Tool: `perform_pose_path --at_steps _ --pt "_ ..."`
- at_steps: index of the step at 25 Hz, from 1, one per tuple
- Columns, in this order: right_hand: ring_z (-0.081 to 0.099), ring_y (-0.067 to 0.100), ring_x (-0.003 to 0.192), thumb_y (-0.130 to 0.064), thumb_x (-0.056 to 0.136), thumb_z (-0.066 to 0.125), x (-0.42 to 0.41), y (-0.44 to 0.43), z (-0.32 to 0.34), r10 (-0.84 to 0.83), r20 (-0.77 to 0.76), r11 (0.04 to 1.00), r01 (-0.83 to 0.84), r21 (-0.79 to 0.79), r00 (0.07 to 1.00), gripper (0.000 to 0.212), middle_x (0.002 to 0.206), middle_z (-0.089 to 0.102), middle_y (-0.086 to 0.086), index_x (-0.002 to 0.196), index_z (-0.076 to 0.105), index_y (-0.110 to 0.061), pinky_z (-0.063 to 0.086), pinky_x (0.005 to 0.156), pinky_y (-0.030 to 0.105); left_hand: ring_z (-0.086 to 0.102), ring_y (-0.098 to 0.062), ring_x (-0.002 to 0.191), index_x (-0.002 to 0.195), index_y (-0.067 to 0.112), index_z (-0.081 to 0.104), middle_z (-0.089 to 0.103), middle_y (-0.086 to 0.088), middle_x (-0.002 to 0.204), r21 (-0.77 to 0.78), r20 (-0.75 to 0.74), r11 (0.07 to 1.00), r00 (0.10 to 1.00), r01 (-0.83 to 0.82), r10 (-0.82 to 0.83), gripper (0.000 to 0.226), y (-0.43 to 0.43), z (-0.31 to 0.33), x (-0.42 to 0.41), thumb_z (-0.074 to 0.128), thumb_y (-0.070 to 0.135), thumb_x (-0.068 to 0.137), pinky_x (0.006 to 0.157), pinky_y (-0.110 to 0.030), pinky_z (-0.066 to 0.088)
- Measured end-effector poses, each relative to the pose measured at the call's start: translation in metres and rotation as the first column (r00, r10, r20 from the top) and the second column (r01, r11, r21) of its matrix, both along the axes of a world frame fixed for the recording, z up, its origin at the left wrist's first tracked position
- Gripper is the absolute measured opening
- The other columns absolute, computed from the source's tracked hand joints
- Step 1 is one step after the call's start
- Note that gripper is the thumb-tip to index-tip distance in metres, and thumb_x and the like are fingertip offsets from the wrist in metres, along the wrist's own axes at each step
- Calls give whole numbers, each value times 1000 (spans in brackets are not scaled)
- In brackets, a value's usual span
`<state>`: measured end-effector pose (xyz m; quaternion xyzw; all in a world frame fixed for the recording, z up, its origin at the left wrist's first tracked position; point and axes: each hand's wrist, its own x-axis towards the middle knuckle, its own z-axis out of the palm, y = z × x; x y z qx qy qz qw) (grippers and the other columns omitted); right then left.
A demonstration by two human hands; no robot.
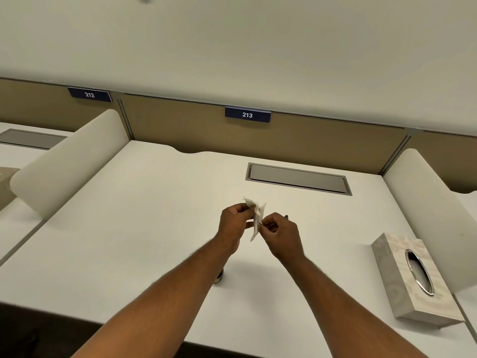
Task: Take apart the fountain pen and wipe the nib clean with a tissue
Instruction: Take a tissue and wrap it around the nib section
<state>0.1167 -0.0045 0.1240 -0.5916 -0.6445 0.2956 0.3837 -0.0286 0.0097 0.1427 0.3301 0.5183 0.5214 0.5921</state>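
Head view, centre of frame: left hand (233,220) and right hand (280,232) raised above the pale, matt white worktop (154,215), close together, both pinching a small crumpled white paper tissue (256,215) between thumb and fingertips. Tissue folded and creased, corners sticking up above the left hand and a narrow tail hanging down between the two hands. Thin dark pen part (286,216) just showing past the right knuckles, apparently held in that hand with its front end buried in the tissue; nib itself hidden, so contact with the paper not confirmable. Lower centre, partly covered by the left forearm: small dark cylindrical piece (220,278) with a metallic end, resting on the worktop, probably another section of the pen.

Handling, as judged: tissue light, soft, easily torn, best gripped in a folded pad around the nib rather than by a single ply. Pen section light, stiff, smooth and likely slippery; firmest hold on the grip just behind the nib. Nib thin and easily bent, likely inky, so gentle pressure along its length.

Right of frame: rectangular tissue box (413,277), pale marbled finish, oval metal-rimmed slot on top. Upper centre: grey recessed metal cable flap (296,178), tan fabric partition (206,130), dark blue number plate "213" (247,115).
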Motion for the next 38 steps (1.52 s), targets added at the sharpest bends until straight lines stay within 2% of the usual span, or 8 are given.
perform_pose_path --at_steps 5,11,16,21,25,28,34,38 --pt "66 6 70 -25 84 78 1 2 0 10 43 1000 -12 25 999 13 69 69 -13 80 68 -20 56 75 35 71 -26 86 99 0 73 76 -13 97 23 -80 1000 997 -3 5 15 7 -4 5 59 0 96 73 -34 61" --pt "66 2 72 -25 80 76 7 10 -4 3 70 1000 -3 -9 998 8 71 69 -16 79 68 -26 55 84 39 69 -28 84 100 7 68 73 -11 97 29 -70 990 987 -141 143 16 14 4 0 59 -1 90 46 -21 50" --pt "65 2 77 -13 81 78 8 8 -2 5 59 999 -8 51 998 13 73 68 -14 80 67 -21 48 72 21 64 -26 78 77 23 71 73 0 80 -59 96 967 962 -249 254 25 28 2 -17 63 0 78 69 -36 44" --pt "66 4 77 -20 81 78 -4 20 2 30 43 994 -34 104 999 11 76 69 -16 81 68 -25 49 78 29 70 -26 87 106 1 73 73 -12 92 -157 309 971 924 -182 224 25 23 7 -7 57 -10 91 48 -20 54" --pt "62 5 67 -23 85 78 -2 29 4 -33 20 995 31 97 999 15 69 66 -12 78 66 -20 45 62 18 75 -23 94 104 3 74 77 -11 104 -37 346 997 935 -65 73 24 22 -1 0 54 -9 96 76 -28 61" --pt "58 7 61 -19 85 75 -1 33 5 -46 35 994 42 105 998 17 64 63 -10 74 62 -21 44 59 23 72 -29 110 114 4 73 76 -13 114 30 186 999 982 18 -24 20 22 -8 1 63 4 97 92 -34 59" --pt "64 12 64 -23 79 77 -3 42 3 4 103 999 -8 39 995 15 67 68 -9 75 63 -21 54 62 34 74 -31 99 114 -2 73 77 -19 106 -12 10 991 991 -130 130 24 22 2 2 66 15 97 43 -8 43" --pt "65 6 64 -19 77 80 -4 41 1 0 38 1000 0 1 999 13 68 70 -11 76 68 -23 52 64 26 74 -35 99 109 -5 72 76 -22 106 24 -110 992 986 -122 124 22 33 2 -2 67 12 97 42 -8 45"
